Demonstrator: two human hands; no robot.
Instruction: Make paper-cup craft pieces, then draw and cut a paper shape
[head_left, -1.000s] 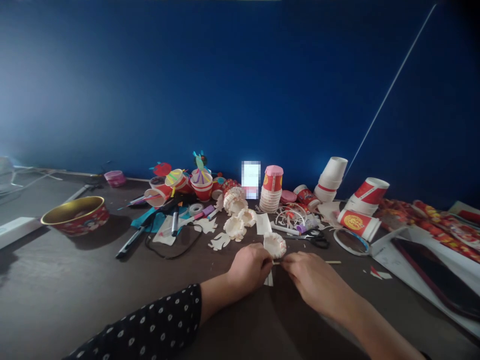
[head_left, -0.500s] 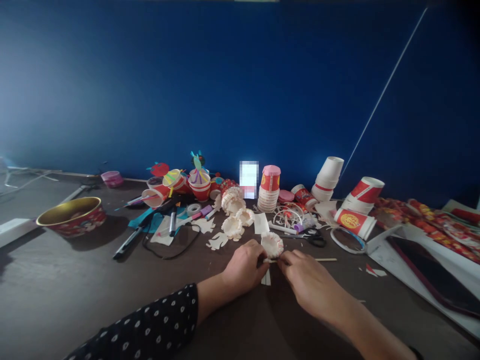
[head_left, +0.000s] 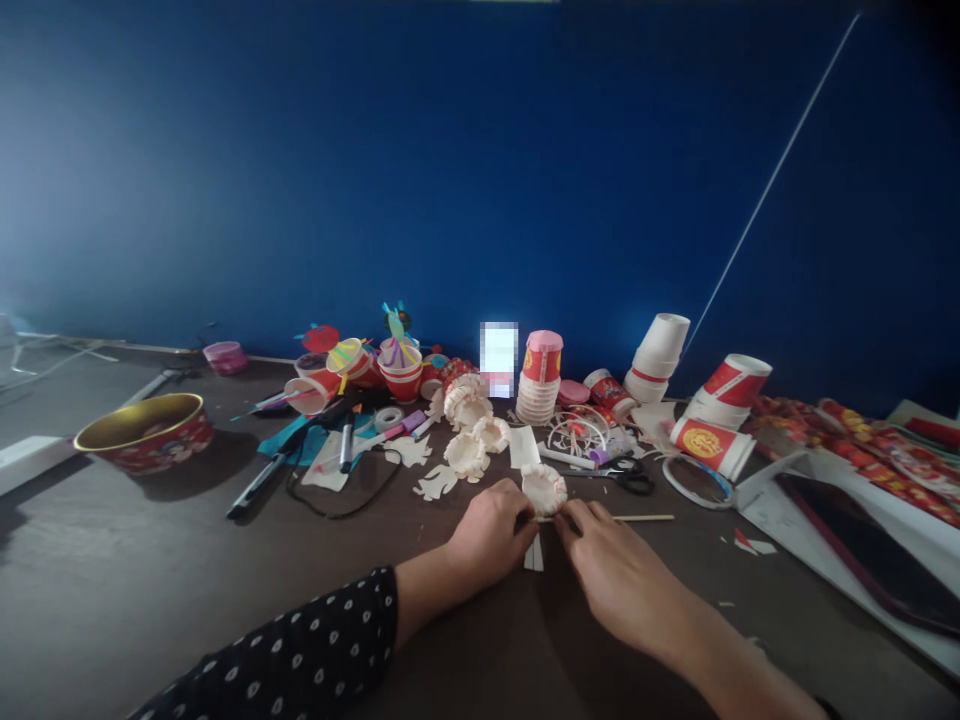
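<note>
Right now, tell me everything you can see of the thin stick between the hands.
The thin stick is pale, straight and plain, and looks like wood. It runs left to right, held in the fingers of the left hand and the right hand. A short stretch shows between them, on the near side of the frilled white piece; whether those two touch is unclear. The right hand hides the next part, then the right end juts out free. The left end is hidden.

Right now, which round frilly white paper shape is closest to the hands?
The lone frilly one, just beyond the left hand and right hand; the other round shapes sit bunched farther back, to the left.
</note>
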